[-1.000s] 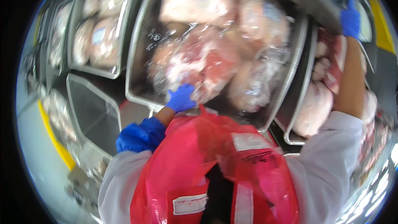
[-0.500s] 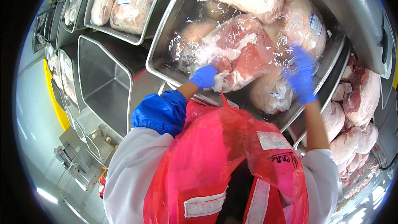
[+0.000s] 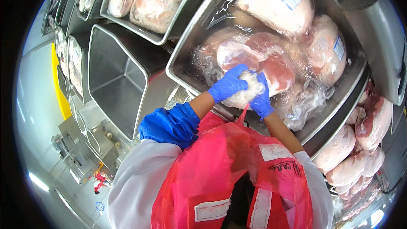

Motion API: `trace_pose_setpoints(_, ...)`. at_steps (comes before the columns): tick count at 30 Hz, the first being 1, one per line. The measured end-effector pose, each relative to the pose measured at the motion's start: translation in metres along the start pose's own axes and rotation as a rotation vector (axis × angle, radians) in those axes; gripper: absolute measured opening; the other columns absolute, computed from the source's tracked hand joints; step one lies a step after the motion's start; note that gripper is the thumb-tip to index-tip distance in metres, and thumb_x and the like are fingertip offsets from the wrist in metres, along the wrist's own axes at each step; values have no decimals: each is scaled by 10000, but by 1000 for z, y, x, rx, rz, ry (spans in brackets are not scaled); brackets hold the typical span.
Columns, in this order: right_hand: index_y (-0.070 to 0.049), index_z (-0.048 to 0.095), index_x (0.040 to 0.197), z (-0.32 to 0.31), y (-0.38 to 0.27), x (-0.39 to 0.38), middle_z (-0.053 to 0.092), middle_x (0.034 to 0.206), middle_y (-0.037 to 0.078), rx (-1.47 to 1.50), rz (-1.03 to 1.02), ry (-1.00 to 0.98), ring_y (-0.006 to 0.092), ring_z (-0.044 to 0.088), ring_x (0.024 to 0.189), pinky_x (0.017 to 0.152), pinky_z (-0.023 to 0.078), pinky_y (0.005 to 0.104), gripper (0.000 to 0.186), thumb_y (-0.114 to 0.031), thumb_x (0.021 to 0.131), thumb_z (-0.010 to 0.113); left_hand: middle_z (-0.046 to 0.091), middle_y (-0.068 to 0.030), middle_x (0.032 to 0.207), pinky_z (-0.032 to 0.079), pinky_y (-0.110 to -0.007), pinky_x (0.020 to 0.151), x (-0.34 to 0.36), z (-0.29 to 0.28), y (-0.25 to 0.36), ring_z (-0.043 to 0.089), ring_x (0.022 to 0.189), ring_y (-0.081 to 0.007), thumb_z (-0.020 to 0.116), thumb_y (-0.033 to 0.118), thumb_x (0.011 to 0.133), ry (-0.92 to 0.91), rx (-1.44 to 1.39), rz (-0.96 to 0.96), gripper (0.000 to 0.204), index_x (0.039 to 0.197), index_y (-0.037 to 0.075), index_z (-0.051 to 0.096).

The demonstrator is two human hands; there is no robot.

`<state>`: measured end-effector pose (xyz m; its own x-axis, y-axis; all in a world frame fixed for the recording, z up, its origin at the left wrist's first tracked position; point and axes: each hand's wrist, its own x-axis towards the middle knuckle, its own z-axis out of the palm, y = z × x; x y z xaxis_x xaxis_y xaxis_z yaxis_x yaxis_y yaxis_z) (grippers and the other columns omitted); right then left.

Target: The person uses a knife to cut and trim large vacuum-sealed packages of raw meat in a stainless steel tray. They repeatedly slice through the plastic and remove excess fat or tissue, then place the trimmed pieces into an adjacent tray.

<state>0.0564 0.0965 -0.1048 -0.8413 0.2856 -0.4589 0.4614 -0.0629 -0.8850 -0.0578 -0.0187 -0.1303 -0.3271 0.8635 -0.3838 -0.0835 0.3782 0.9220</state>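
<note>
head view is showing the left grip (image 3: 229, 85) clamping on the whitish lower end of a red-and-white meat cut (image 3: 277, 73) in the middle of the frame, while the right grip (image 3: 261, 99) is closing on that same end from the right, so 2 grips are pressing 1 piece between them. the cut is lying in a large steel bin (image 3: 198, 36) that is filling the upper centre of the frame. clear film (image 3: 311, 101) is bunching just to the right of the cut, and 2 labelled pieces (image 3: 275, 2) are resting above and to the right of it. pale cuts (image 3: 347, 168) are piling up at the lower right, and a steel tub (image 3: 114, 76) is standing at the left of the frame.

judging from this, the step in hand is probably securing the cut with both hands. a next move is likely calling for both grips bearing firmly on a slippery, heavy-looking piece, steadying its upper end and avoiding the film; what is lying beneath the cut is not showing.
</note>
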Motion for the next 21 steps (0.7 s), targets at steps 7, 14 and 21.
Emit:
trace_pose_setpoints(7,-50,371,1335,-4,100,20,408,1331,134,-622,-5,137,292,415,1192,998,336,451,481,-291,922,422,380,-159,1331,267,-496,989,3,-32,45,361,1237,-320,692,400,678,-139,439,126,837,1352,95,301)
trace_pose_setpoints(14,-58,420,1315,0,173,-14,564,1184,99,-1103,-173,424,265,466,1167,1069,257,409,503,-305,878,452,431,-147,1323,267,-496,1001,5,-2,11,387,1241,-288,710,346,631,-97,220,60,823,1333,92,364)
trace_pose_setpoints(21,-29,487,1193,-43,-60,-15,578,1076,113,-982,-589,327,236,566,939,866,449,385,344,-186,887,469,493,-142,1251,341,-353,1013,-6,23,97,456,1173,-246,684,167,723,138,-264,245,667,1304,15,394)
